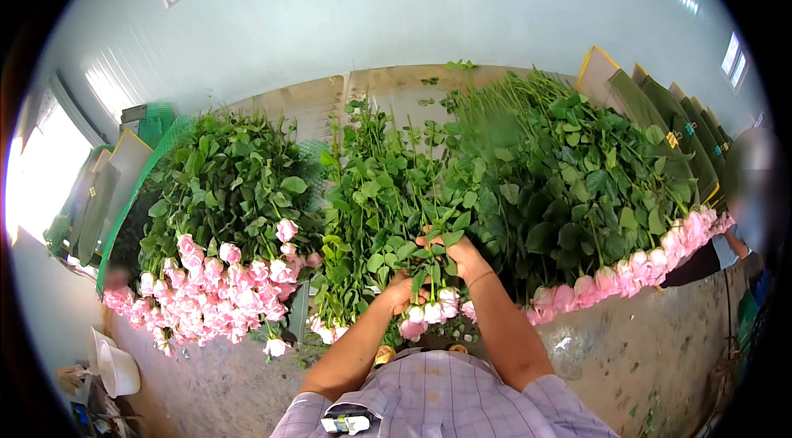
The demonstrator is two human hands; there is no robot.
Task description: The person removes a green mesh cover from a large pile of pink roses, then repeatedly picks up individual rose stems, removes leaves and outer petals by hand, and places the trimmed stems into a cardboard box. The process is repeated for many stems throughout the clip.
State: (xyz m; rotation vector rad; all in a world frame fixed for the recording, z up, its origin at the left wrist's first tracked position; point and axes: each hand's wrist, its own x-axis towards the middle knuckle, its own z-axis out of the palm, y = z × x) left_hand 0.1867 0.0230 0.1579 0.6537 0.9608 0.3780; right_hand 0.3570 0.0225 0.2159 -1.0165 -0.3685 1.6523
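Note:
Both my hands are among leafy rose stems in front of my body. My left hand (402,292) is closed around stems just above a small group of pale pink rose heads (433,312). Farther up the same leafy stems (433,252), my right hand (461,252) grips them, its fingers partly covered by leaves. Just left of my hands lie more green rose stems (359,190), their pink heads (328,330) at the near edge. A large heap of pink roses (229,289) lies at the left, partly on green netting (133,203).
At the right spreads a big pile of roses (557,190), heads along the near edge. Grey-green boards with yellow edges (649,104) lean behind it. Another person (733,246) is at the far right. White tubs (117,370) stand on the floor at lower left; a pale wall rises behind.

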